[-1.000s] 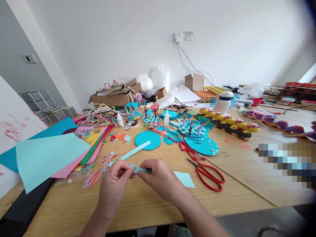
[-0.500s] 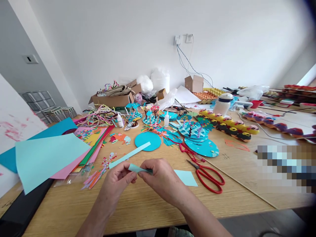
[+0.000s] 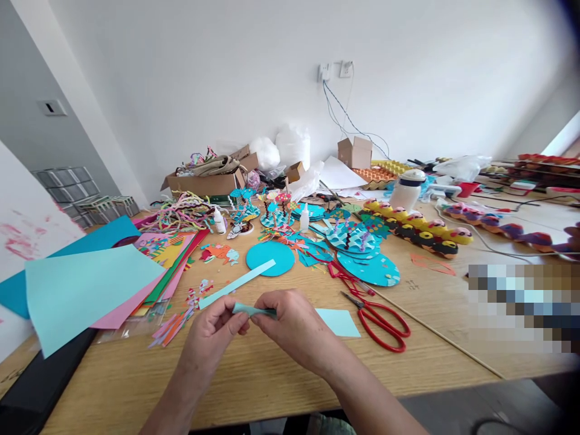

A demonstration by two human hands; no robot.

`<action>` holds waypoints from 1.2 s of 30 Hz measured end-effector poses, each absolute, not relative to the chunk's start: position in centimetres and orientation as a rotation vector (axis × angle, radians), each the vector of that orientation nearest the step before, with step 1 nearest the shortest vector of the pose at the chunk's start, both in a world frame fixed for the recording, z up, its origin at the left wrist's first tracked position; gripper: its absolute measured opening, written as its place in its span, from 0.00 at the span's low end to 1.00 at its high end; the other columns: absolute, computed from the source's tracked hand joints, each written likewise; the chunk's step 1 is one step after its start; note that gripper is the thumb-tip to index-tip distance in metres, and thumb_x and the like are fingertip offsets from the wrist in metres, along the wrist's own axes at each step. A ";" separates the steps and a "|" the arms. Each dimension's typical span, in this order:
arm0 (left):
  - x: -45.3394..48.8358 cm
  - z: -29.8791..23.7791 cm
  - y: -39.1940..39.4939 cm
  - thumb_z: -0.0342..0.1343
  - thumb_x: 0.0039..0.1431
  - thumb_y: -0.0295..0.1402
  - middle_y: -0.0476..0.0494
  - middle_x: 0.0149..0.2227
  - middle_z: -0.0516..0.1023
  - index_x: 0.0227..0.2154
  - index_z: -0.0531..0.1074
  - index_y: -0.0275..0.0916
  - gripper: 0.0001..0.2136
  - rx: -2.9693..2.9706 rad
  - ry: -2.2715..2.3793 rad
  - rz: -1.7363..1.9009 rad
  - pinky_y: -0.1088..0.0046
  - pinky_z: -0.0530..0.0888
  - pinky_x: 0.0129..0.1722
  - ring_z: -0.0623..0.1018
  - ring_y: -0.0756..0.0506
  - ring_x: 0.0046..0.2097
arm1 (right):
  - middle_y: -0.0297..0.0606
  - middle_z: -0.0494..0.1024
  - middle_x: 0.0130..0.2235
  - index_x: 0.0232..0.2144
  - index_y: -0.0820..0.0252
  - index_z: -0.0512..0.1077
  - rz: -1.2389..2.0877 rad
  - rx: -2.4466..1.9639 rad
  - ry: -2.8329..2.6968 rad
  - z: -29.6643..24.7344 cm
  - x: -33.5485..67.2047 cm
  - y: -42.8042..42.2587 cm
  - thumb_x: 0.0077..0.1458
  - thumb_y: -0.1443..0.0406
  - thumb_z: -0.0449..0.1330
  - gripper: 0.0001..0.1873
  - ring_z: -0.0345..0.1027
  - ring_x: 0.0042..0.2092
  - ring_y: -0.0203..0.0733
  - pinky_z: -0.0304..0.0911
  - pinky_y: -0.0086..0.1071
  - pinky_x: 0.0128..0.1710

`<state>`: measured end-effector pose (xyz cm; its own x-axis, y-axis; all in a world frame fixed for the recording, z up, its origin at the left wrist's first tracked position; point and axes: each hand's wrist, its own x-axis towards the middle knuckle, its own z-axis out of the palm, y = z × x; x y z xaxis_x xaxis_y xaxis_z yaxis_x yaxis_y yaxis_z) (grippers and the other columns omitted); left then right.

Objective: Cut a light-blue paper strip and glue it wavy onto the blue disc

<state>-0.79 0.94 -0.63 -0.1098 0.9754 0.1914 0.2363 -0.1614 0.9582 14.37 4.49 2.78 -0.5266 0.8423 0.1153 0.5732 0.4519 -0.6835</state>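
Between both hands, just above the near part of the table, is a light blue paper strip (image 3: 248, 310). My left hand (image 3: 222, 329) pinches its left end between thumb and fingers. My right hand (image 3: 287, 320) grips the strip's other end, which its fingers partly hide. Beyond the hands, another pale blue strip (image 3: 235, 284) lies slanting, its far end over a round blue disc (image 3: 274, 257). A light blue paper piece (image 3: 339, 323) lies flat to the right of my right hand, partly covered by it. Red-handled scissors (image 3: 383, 323) rest farther right, their tips pointing away.
Coloured paper sheets (image 3: 86, 284) are stacked at the left, near paper scraps (image 3: 176, 323). Glue bottles (image 3: 220, 222) and decorated blue discs (image 3: 351, 238) stand farther back. Painted egg-carton strips (image 3: 419, 232) and a thin stick (image 3: 444, 335) lie to the right.
The held strip has tilted, so its face shows narrower between my fingers. Both hands keep their grip and have hardly moved; the whole view has shifted slightly.
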 end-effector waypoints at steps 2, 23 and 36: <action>-0.9 -0.6 1.0 0.55 0.48 0.36 0.52 0.19 0.70 0.20 0.71 0.39 0.08 1.480 1.406 1.322 0.76 0.66 0.25 0.69 0.50 0.24 | 0.30 0.69 0.19 0.22 0.59 0.75 0.793 -1.212 -2.288 2.7 14.3 4.5 0.47 0.68 0.54 0.10 0.56 0.22 0.31 0.42 0.26 0.22; -3.0 2.3 1.1 0.57 0.43 0.29 0.47 0.40 0.77 0.33 0.72 0.46 0.12 2.267 1.573 0.872 0.63 0.63 0.50 0.72 0.39 0.46 | 0.34 0.75 0.29 0.35 0.57 0.68 0.531 -1.274 -2.528 2.0 16.4 4.4 0.49 0.70 0.54 0.09 0.65 0.30 0.38 0.41 0.28 0.25; -1.0 2.5 2.8 0.46 0.54 0.29 0.49 0.28 0.72 0.23 0.67 0.41 0.07 2.382 1.579 0.166 0.73 0.63 0.33 0.72 0.46 0.34 | 0.32 0.73 0.28 0.32 0.57 0.66 0.506 -1.242 -2.552 1.7 16.9 4.2 0.48 0.69 0.55 0.06 0.63 0.29 0.36 0.40 0.28 0.24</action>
<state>-0.97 2.82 2.53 0.3969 0.9161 -0.0572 0.8841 -0.3649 0.2921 16.91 4.24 1.67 -0.6017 0.7949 0.0780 0.7049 0.5745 -0.4160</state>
